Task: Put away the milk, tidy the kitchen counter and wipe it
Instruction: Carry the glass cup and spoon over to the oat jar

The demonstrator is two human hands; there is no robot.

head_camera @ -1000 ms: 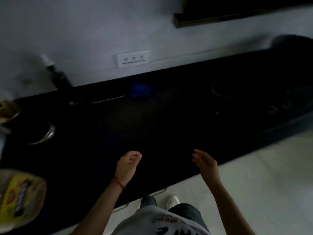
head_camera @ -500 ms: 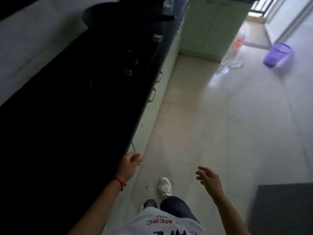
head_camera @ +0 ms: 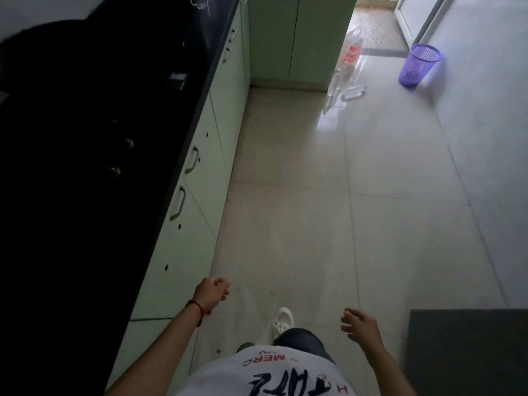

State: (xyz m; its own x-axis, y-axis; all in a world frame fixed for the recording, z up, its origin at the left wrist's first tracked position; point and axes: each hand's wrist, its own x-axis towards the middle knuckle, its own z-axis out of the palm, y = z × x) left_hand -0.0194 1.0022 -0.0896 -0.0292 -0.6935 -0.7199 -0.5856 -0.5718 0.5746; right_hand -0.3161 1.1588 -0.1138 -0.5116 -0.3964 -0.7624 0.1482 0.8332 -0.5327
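The floor (head_camera: 328,195) takes up most of what I look down on: large pale tiles, glossy enough to throw back the light from the far doorway, with thin grout lines. Along my left side runs the worktop (head_camera: 85,167), a long, smooth black slab so dark that I can make out little on it beyond a few dull glints, and I cannot find the milk anywhere on it or elsewhere in view. Under it stand the pale green cabinets (head_camera: 200,155), flat-fronted with curved metal handles, and a taller green cupboard (head_camera: 285,38) closes the end of the run. A dark, matte mat (head_camera: 468,352) lies at my lower right. Further off, a purple plastic basket (head_camera: 420,65) with a mesh wall stands on the tiles, and a thin, see-through plastic bag (head_camera: 350,55) with red print slumps near the cupboard. I judge I am walking along the kitchen between steps of the job, so I carry nothing: my left hand (head_camera: 213,292) hangs with its fingers loosely curled and empty, and my right hand (head_camera: 358,324) is relaxed with fingers spread, also empty.
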